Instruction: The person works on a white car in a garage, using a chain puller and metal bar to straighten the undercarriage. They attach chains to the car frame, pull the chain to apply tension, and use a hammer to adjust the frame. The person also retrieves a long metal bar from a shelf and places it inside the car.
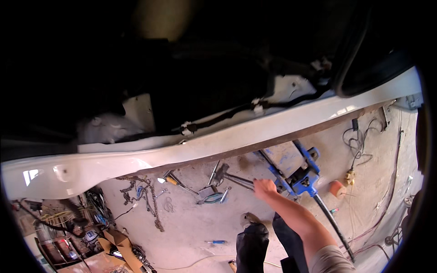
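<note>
Under a white car sill (pixel 255 132), we see, left to right: a chain (pixel 148 200) lying on the concrete floor (pixel 191 227), then scattered hand tools. Our right hand (pixel 264 187) is closed around a hammer (pixel 227 175) handle, just beside a blue floor jack (pixel 296 170). Our left hand is out of view.
</note>
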`<state>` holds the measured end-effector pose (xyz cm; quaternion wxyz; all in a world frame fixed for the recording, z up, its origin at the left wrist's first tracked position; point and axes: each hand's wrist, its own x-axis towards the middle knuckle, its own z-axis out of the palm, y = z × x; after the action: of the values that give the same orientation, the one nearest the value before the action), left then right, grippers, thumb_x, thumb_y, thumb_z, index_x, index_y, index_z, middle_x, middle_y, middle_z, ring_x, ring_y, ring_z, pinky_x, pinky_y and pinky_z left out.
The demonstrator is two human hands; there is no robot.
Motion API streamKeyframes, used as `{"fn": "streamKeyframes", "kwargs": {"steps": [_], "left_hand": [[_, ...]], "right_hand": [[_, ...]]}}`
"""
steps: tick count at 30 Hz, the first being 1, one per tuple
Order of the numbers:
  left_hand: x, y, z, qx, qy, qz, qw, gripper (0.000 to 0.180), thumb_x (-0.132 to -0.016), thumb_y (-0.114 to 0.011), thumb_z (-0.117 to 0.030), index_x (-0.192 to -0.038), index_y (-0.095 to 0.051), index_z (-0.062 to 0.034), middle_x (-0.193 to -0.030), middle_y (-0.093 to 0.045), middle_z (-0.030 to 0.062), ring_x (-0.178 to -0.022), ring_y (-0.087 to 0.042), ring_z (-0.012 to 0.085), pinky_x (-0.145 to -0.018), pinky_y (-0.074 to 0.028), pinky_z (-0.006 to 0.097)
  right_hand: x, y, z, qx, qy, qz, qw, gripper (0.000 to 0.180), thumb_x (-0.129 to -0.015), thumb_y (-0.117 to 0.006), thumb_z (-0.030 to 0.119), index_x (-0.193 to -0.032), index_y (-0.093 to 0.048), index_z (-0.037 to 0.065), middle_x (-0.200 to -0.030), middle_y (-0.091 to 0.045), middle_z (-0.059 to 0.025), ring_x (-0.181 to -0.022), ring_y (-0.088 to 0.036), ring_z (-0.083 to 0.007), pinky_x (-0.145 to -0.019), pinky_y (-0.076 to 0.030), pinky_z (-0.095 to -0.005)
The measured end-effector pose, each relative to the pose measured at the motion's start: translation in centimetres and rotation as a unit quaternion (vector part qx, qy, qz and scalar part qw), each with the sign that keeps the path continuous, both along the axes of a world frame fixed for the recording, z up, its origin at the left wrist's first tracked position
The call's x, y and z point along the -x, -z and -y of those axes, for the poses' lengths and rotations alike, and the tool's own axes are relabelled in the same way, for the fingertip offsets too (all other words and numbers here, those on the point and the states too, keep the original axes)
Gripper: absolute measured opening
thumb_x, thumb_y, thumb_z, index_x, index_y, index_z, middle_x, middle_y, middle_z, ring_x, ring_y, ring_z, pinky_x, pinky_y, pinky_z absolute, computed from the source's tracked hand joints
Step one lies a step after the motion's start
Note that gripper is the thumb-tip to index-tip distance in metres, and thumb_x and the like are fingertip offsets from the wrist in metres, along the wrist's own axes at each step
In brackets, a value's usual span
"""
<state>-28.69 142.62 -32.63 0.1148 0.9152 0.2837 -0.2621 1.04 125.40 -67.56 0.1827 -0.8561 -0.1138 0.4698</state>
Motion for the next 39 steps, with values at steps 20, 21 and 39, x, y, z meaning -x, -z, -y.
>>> {"fn": "streamKeyframes", "kwargs": {"steps": [20,21,39], "left_hand": [[-57.7,-1.1,7.5,0.112,0.264,0.387,0.876,0.036,-0.082,-0.064,-0.028,-0.056,-0.052,-0.0070,-0.049,-0.051,0.0127,-0.048,-0.054,0.0334,-0.044,-0.042,0.039],[-58.9,0.2,6.4,0.112,0.268,0.393,0.872,0.035,-0.082,-0.064,-0.028,-0.056,-0.052,-0.0068,-0.050,-0.052,0.0129,-0.049,-0.055,0.0336,-0.045,-0.043,0.039],[-59.4,12.5,-4.4,0.085,0.263,0.307,0.910,0.035,-0.082,-0.065,-0.021,-0.055,-0.050,-0.0053,-0.048,-0.049,0.0120,-0.043,-0.051,0.0298,-0.040,-0.036,0.033]], "right_hand": [[-6.8,-29.7,14.2,-0.269,0.228,-0.002,0.936,0.024,-0.079,-0.065,0.026,-0.084,-0.057,0.005,-0.058,-0.053,-0.0171,-0.056,-0.053,-0.0378,-0.050,-0.042,-0.0409],[-7.6,-30.2,14.1,-0.286,0.243,-0.008,0.927,0.022,-0.078,-0.066,0.022,-0.083,-0.056,0.003,-0.058,-0.051,-0.0165,-0.054,-0.051,-0.0368,-0.050,-0.041,-0.0389],[-16.5,-30.6,5.2,-0.315,0.606,-0.271,0.678,0.040,-0.088,-0.054,0.042,-0.088,-0.048,0.002,-0.061,-0.045,0.0007,-0.047,-0.038,-0.0043,-0.042,-0.030,-0.0186]]}}
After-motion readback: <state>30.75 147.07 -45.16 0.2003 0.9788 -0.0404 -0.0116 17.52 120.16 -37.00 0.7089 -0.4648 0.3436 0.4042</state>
